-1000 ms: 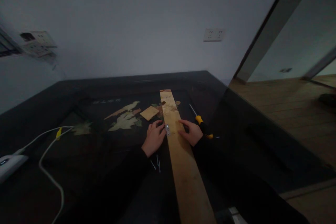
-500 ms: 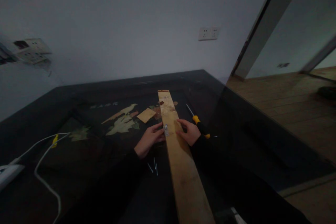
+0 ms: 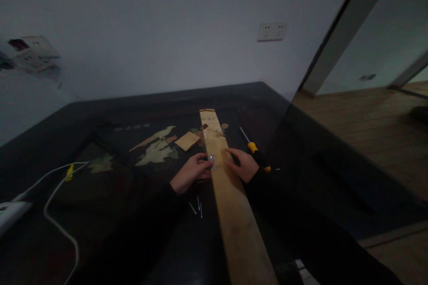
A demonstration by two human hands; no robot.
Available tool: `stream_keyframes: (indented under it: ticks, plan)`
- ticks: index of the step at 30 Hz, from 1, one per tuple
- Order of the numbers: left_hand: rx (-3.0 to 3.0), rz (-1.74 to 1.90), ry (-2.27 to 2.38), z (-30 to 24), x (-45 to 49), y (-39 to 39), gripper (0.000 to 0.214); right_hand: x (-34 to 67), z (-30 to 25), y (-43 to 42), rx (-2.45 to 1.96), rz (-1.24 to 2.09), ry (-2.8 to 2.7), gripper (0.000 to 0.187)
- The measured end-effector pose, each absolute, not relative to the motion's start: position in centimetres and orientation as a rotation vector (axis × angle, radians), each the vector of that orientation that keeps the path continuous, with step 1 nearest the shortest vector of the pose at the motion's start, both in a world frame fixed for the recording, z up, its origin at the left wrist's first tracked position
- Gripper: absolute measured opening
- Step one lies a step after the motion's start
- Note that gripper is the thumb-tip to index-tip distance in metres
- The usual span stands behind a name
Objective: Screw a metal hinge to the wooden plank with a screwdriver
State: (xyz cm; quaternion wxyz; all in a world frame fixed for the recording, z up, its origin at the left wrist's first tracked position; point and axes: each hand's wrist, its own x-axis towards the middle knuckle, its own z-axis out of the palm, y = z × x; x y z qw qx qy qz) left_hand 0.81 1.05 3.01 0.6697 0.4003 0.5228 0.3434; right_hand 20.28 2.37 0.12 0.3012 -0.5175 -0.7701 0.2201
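A long wooden board point(image 3: 236, 205) runs away from me across a dark table. At its left edge lies a small shiny metal fitting point(image 3: 211, 159), perhaps a latch or hinge; its exact kind is too small to make out. My left hand point(image 3: 190, 173) pinches this fitting against the board, its lower fingers beside the edge. From the other side, my right hand point(image 3: 245, 165) grips the board's right edge, thumb and index finger on the top face. Right of that hand lies a screwdriver point(image 3: 256, 150) with a yellow and black handle. Several screws or nails point(image 3: 200, 209) lie below my left hand.
A thin square wooden piece point(image 3: 187, 141) lies left of the board. On the far left are a white cable point(image 3: 55, 222) with a yellow tag point(image 3: 69, 172) and a white power strip point(image 3: 13, 216). The wall point(image 3: 167, 31) stands behind the table point(image 3: 117, 240).
The view has tilted slightly, so the table sits a little higher in the picture. Both hands stay at the board, with the left fingers shifted slightly around the metal fitting.
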Motion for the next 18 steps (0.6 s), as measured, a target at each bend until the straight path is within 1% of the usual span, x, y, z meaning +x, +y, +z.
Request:
stream_keyframes:
  ticks: [5, 8, 10, 12, 14, 18]
  plan:
    - [0.928, 0.781, 1.229, 3.0, 1.0, 1.0, 0.028, 22.4, 2.3, 2.9, -1.381, 0.399, -2.084, 0.037]
    - [0.928, 0.770, 1.211, 3.0, 1.0, 1.1, 0.027, 24.7, 3.6, 3.5, -1.463, 0.262, -2.088, 0.034]
    - [0.927, 0.761, 1.217, 2.9, 0.9, 1.1, 0.026, 26.2, 3.8, 3.6, -1.531, 0.196, -2.115, 0.035]
    - [0.924, 0.762, 1.231, 2.9, 0.9, 1.1, 0.026, 27.3, 3.3, 3.6, -1.646, 0.124, -2.126, 0.040]
    - [0.920, 0.768, 1.233, 2.9, 1.0, 1.1, 0.027, 27.9, 2.6, 3.3, -1.805, 0.074, -2.114, 0.051]
    - [0.919, 0.779, 1.234, 2.9, 1.0, 1.1, 0.030, 27.5, 1.5, 2.6, -2.013, 0.118, -2.123, 0.068]
